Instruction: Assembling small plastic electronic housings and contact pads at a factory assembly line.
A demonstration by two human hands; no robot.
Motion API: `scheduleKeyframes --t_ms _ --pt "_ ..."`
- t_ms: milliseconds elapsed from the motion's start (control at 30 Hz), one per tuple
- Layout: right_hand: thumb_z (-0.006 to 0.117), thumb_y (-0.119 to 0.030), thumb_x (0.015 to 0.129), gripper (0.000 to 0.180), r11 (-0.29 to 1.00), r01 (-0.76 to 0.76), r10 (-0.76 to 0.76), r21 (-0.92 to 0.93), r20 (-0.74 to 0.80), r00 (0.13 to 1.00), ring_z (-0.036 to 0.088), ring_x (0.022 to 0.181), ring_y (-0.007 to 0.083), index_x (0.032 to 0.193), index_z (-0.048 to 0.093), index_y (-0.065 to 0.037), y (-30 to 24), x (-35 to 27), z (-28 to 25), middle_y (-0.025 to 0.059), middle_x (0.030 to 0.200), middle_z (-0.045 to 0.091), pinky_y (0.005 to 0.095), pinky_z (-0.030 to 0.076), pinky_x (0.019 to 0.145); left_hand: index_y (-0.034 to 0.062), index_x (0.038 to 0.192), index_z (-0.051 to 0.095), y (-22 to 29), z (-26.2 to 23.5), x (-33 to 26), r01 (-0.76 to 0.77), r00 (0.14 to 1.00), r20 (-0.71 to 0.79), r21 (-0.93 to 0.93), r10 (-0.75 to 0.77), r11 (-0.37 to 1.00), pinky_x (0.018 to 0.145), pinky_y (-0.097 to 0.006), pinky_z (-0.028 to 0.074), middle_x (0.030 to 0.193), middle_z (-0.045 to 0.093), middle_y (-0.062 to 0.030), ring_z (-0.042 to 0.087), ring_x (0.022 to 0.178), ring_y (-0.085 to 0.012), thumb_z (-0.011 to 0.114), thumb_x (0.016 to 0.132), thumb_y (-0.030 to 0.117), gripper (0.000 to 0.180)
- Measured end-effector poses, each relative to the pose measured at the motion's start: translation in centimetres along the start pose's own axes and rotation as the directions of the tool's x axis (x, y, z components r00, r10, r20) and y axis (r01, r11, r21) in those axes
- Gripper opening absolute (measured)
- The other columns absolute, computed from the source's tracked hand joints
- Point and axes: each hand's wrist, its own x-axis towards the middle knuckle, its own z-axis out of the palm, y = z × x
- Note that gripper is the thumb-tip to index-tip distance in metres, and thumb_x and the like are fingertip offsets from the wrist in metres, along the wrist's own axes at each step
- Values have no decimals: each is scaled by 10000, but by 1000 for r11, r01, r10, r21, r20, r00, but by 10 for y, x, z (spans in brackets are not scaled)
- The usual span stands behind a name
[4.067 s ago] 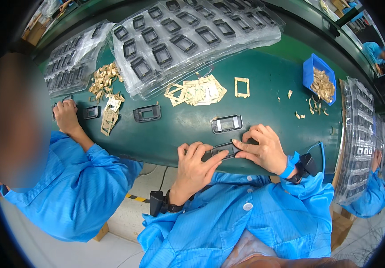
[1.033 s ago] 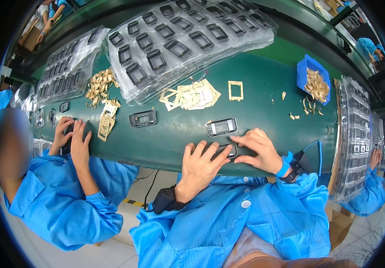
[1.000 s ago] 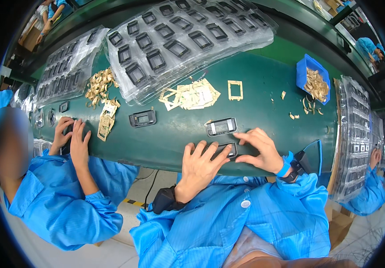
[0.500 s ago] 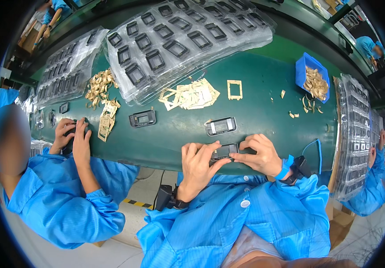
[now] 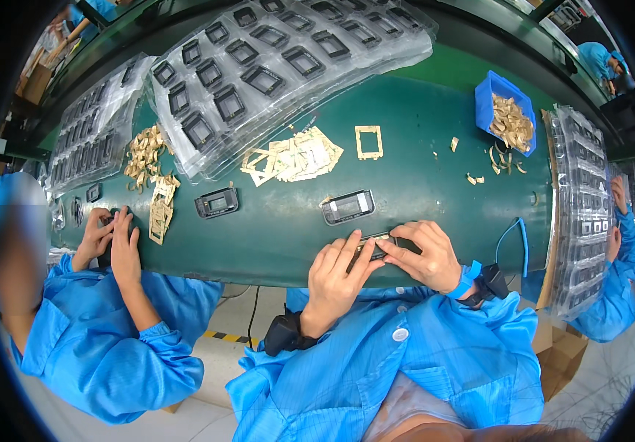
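Observation:
At the near edge of the green table, both my hands grip a small black plastic frame [image 5: 379, 254]. My left hand [image 5: 332, 283] pinches its left side. My right hand [image 5: 432, 258] closes on the right side, thumb and fingertips pressing onto its face. Fingers cover most of the frame. Just beyond lies a similar black frame [image 5: 349, 216] with a pale strip along its window, touching neither hand. Farther left rests another black frame [image 5: 216, 212].
Clear trays of black frames [image 5: 247, 77] fill the back left. Cream cut-out pieces [image 5: 299, 156] lie heaped mid-table. A blue bin [image 5: 485, 99] holds curled tan scraps. Stacked trays [image 5: 579, 214] stand at the right. A co-worker's hands [image 5: 111, 239] work at the left.
The fingers of both my hands have moved in over the held frame, covering more of it. The whole view has shifted slightly, so the table's things appear farther left.

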Motion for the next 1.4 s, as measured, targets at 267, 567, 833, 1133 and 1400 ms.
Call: scheduleKeyframes --t_ms 267,567,833,1133,1400 --pt "808 -203 774 406 999 36 -35 -7 102 994 618 895 216 1156 731 -92 3 4 -5 57 1062 640 345 498 766 79 1207 720 2 -2 -8 28 999 26 -12 -28 1000 843 -408 544 1242 642 -179 642 1048 -327 859 753 224 497" --pt "783 -99 766 322 994 26 -44 109 165 985 650 842 255 1075 722 -33 6 16 -16 95 980 661 354 528 678 45 1144 739 -1 -3 -13 76 996 -48 -66 -79 995 863 -410 537 1185 669 -166 640 1061 -315 861 743 192 445" --pt "690 -135 782 155 939 250 -324 236 364 873 586 751 216 924 680 -74 25 69 -11 33 753 532 363 490 667 69 1046 775 1 -6 -9 132 987 -83 -81 -139 988 878 -415 492 1114 692 -98 632 1070 -296 862 727 228 366" --pt "730 -125 751 195 923 276 -371 266 435 821 578 780 204 944 703 -110 26 91 -2 10 780 555 349 467 673 44 1018 770 -4 -1 -13 98 975 -189 -117 -120 988 825 -379 532 1038 708 -106 661 1023 -281 883 702 209 374" --pt "653 -159 803 210 898 346 -439 272 504 743 581 879 185 1001 716 -130 22 106 1 3 818 547 335 476 746 19 911 738 -4 -2 -11 116 967 -208 -160 -148 980 829 -388 546 977 716 -111 677 999 -299 894 690 196 323"
